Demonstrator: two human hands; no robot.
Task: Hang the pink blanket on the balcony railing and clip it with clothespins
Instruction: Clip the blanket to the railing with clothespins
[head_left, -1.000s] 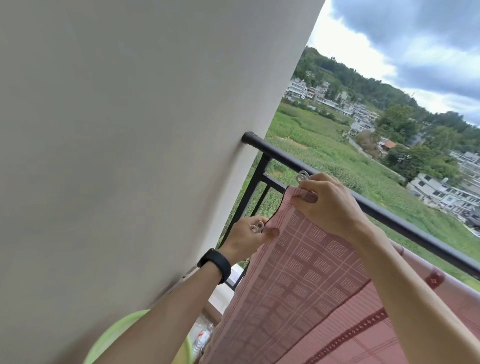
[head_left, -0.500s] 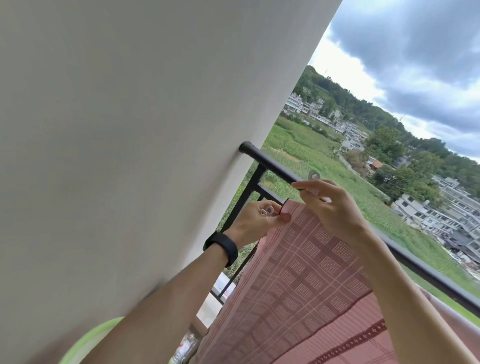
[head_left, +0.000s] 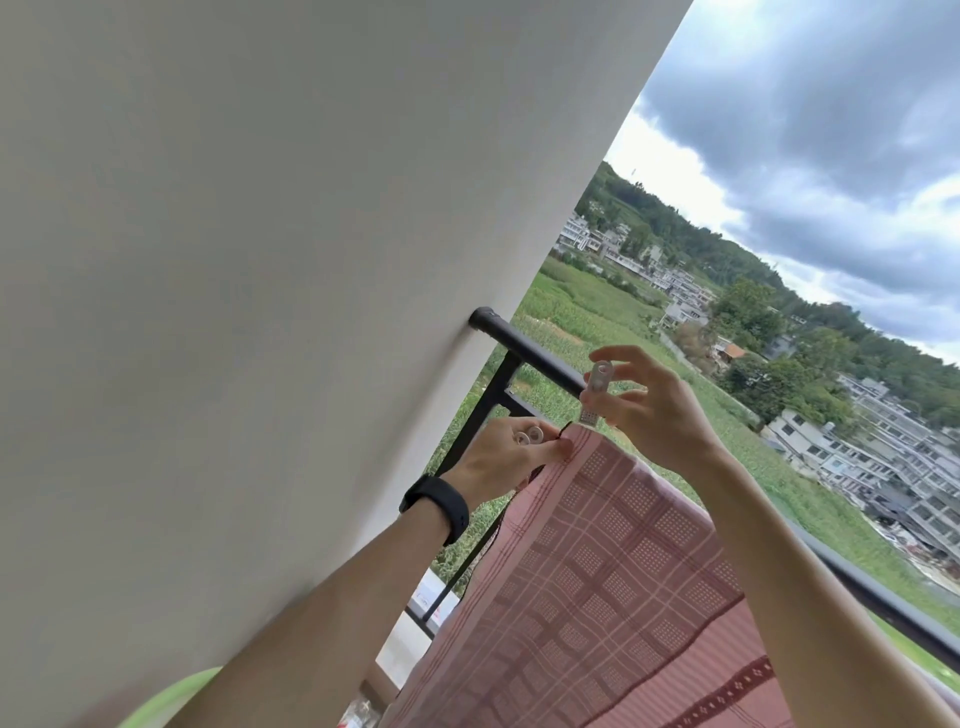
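Clipping is judged the step in hand. The pink blanket is held up at the balcony railing, its corner pinched by the left hand, whose grip also encloses spare clothespins. A clear clothespin is grasped by the right hand just above that corner. Next, it must be squeezed open and pressed over cloth and rail.

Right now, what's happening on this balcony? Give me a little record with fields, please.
Place: balcony, black railing meeting a pale wall
Blanket: pink blanket, checked, draped over the railing
Right hand: right hand holds a clear clothespin just above the blanket's top corner
Left hand: left hand holds spare clothespins, thumb at the blanket's edge
Left wrist: black wristband
Clipped yet: no clothespin seen fastened on the blanket
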